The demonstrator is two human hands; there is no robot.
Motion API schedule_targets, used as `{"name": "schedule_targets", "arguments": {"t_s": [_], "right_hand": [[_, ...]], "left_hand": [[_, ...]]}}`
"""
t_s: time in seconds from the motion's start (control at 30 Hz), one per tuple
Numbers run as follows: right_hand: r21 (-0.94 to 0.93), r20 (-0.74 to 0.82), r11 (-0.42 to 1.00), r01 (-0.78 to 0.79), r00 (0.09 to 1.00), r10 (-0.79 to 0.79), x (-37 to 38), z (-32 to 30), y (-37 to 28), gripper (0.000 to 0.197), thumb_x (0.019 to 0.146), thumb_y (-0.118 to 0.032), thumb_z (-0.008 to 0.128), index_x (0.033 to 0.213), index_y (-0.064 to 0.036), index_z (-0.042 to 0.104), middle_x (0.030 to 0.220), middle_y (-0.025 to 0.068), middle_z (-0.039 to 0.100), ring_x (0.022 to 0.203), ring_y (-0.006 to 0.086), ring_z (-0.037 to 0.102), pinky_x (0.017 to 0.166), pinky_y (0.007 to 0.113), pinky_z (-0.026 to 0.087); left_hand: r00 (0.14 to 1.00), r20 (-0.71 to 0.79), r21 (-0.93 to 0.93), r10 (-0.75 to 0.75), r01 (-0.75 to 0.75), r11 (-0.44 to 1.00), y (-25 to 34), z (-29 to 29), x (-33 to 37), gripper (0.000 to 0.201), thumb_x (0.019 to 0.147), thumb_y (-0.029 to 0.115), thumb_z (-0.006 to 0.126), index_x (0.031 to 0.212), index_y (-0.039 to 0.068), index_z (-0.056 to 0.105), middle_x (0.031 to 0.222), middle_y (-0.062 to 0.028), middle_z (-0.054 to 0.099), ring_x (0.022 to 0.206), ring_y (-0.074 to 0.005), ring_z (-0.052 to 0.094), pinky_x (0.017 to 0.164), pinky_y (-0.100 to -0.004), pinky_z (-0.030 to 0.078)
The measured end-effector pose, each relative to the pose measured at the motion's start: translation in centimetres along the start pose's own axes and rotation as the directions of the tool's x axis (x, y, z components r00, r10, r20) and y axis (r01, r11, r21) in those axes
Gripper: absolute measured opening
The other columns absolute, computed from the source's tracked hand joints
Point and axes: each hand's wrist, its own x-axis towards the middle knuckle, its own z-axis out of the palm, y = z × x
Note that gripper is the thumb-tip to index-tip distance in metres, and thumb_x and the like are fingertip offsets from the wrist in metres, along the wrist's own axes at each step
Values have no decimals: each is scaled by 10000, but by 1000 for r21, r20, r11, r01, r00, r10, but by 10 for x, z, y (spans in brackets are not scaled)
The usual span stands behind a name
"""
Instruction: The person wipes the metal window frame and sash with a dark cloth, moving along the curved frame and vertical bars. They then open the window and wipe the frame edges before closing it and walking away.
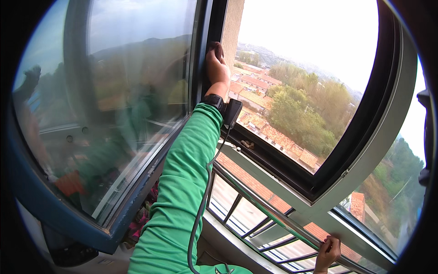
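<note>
My left arm, in a green sleeve (187, 160), reaches up to the window opening. At the dark upright frame (211, 23) between the open sash and the outer wall, my left hand (217, 68) is closed. Its fingertips are in shadow, so I cannot make out what they hold. A black strap with a small black box (232, 112) sits on that wrist, and a cable (207, 182) runs down from it. At the lower right, my right hand (327, 253) has its fingers curled round the metal handrail (283, 219).
The open glass sash (137, 59) with a blue frame edge (77, 219) fills the left side. Below the window's sill frame (273, 171) are railing bars (235, 208). Pink-leaved plants (138, 223) stand under the sash. Rooftops and trees lie far below outside.
</note>
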Motion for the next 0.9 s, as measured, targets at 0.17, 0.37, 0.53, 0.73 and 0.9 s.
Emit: {"name": "schedule_targets", "arguments": {"t_s": [0.17, 0.37, 0.53, 0.73, 0.9], "right_hand": [[51, -7, 996, -73, 997, 73, -4, 6, 8, 94, 978, 3, 540, 950, 2, 629, 826, 103, 620, 663, 186, 605, 563, 299, 481], [26, 7, 996, -90, 996, 90, -6, 7, 8, 94, 997, -12, 544, 979, -6, 637, 819, 94, 605, 657, 187, 592, 579, 303, 488], [32, 14, 999, -42, 999, 41, -3, 4, 4, 93, 997, -11, 545, 984, -8, 637, 803, 88, 597, 640, 176, 582, 561, 297, 481], [32, 17, 999, -35, 999, 34, -1, 2, 3, 82, 930, 15, 582, 958, -17, 652, 792, 129, 623, 648, 287, 599, 622, 401, 480], [34, 33, 999, -31, 999, 30, 0, 1, 0, 82, 933, 25, 580, 959, -11, 649, 794, 128, 626, 653, 285, 599, 625, 403, 480]], "left_hand": [[996, 57, 131, 67, -74, 989, -21, -1, -18, 423, 941, 44, 618, 1357, 23, 543, 1354, -221, 590, 1243, -400, 575, 1062, -430, 478], [989, 148, 222, 0, -34, 975, -28, -30, -48, 394, 916, 68, 643, 1296, 5, 559, 1257, -248, 624, 1156, -434, 608, 994, -475, 506], [972, 200, 362, -123, 44, 931, -33, -45, -79, 297, 913, 103, 644, 1176, -27, 599, 1149, -284, 658, 1100, -454, 624, 956, -489, 518], [910, 308, 537, -277, 74, 840, -48, -62, -101, 297, 921, 128, 644, 1152, -46, 575, 1153, -290, 672, 1098, -434, 655, 970, -480, 528], [847, 340, 604, -408, 136, 785, -54, -75, -103, 256, 992, 186, 555, 1091, -39, 624, 1110, -292, 694, 1065, -430, 679, 967, -484, 535]]}}
